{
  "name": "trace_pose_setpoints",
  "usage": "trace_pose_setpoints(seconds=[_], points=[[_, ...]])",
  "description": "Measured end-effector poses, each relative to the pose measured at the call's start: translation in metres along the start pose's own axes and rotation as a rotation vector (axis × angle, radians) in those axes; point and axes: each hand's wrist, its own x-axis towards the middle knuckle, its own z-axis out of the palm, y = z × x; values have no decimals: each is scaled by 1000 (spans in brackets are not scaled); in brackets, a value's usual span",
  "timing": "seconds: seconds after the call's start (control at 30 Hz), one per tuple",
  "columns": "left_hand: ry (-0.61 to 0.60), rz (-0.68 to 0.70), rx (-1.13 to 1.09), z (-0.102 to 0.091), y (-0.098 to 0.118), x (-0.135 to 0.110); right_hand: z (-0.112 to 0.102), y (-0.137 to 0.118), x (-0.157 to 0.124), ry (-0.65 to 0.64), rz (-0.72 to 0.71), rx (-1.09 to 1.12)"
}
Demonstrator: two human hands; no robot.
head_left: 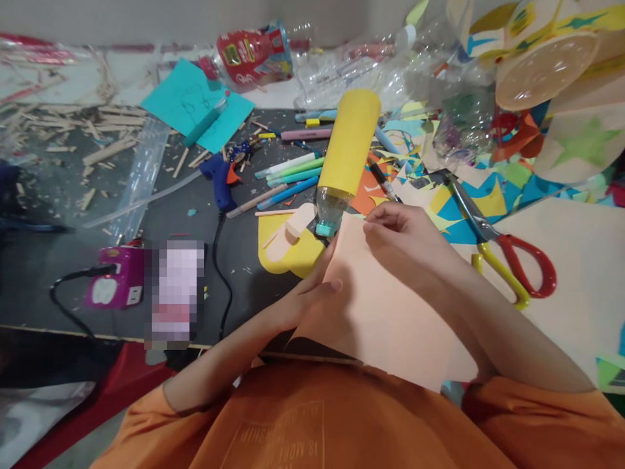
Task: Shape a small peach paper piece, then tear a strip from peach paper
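Note:
A large peach sheet of paper (390, 312) is held in front of my body, its lower edge near my shirt. My left hand (317, 286) grips its left edge, thumb on the near face and fingers behind. At the top edge, my right hand (398, 225) pinches the paper between thumb and fingers. Just beyond lies a clear plastic bottle wrapped in yellow paper (350, 143), its teal cap (325, 229) towards me. Left of the cap, a scalloped yellow paper shape (273, 251) lies with small peach cut-outs (288, 234) on it.
Red-and-yellow-handled scissors (498, 238) lie to the right among paper scraps. Several markers (293, 170) and a blue glue gun (222, 179) with its cord are left of the bottle. A purple power box (114, 277) and a blurred phone-like object (176, 290) sit at left. Plastic bottles line the back.

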Motion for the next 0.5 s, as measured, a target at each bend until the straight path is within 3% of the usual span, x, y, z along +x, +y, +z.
trace_pose_setpoints(seconds=[0.2, 0.33, 0.5], points=[[113, -233, -234, 1, 10, -1, -11, -3, 6, -170, 37, -260], [135, -173, -199, 0, 12, 1, -12, -6, 11, -174, -41, -362], [198, -112, -45, -2, 7, 3, -14, -9, 17, -237, -15, -323]])
